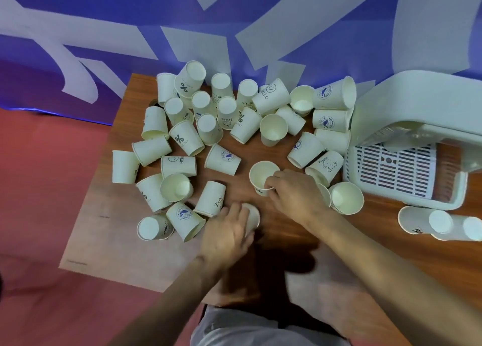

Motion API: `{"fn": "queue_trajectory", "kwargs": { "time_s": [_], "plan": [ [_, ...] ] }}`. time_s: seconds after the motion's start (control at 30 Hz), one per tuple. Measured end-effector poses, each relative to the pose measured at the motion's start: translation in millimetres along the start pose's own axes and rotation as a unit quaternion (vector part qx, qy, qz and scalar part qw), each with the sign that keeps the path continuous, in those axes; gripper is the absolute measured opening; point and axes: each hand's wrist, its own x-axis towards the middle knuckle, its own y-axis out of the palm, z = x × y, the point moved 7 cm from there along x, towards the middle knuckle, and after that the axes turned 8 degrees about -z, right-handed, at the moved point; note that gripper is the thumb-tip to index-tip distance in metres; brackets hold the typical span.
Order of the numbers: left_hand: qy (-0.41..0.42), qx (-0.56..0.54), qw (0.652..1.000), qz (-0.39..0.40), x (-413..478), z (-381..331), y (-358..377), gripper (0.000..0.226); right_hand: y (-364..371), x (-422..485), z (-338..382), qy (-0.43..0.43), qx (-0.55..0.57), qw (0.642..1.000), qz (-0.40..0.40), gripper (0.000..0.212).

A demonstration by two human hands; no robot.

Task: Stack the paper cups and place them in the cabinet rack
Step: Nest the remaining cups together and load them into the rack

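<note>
Wooden table (109, 215) against a blue-and-white banner (104, 32), red floor (39, 189) around. Loose paper cups (206, 116) cover the table, some upright, some upside down, many on their sides. Right hand (294, 191) pinches the near rim of an upright cup (259, 174), mouth up, white inside showing. Left hand (227, 230) is curled round a second cup (253, 216) at mid-table, blurred. Just right of the right hand lies a short stack (347, 198), cups nested one in another. White rack (417, 97) stands at the table's right end, slotted tray (396, 168) inside; three more cups (440, 223) sit just in front of it.
</note>
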Motion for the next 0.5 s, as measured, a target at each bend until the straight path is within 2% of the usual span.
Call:
{"fn": "queue_trajectory", "kwargs": {
  "time_s": [0.07,0.17,0.33,0.43,0.5],
  "plan": [
    [-0.071,-0.029,0.997,-0.020,10,3,-9,0.046,-6,-2,-6,0.021,-0.021,0.999,-0.026,0.006],
    [-0.123,-0.045,0.991,0.014,16,-1,-2,0.054,-12,-6,-15,0.035,-0.034,0.998,-0.045,0.004],
    [-0.034,0.020,0.996,0.081,32,-18,12,0.081,-18,-13,-23,0.042,-0.006,0.998,-0.046,0.012],
    [0.028,0.037,0.994,0.103,40,-32,7,0.073,-32,-20,-29,0.069,0.014,0.995,-0.067,0.014],
    [0.047,0.026,0.996,0.076,45,-34,2,0.056,-46,-28,-36,0.100,0.044,0.988,-0.108,0.012]
  ]
}}
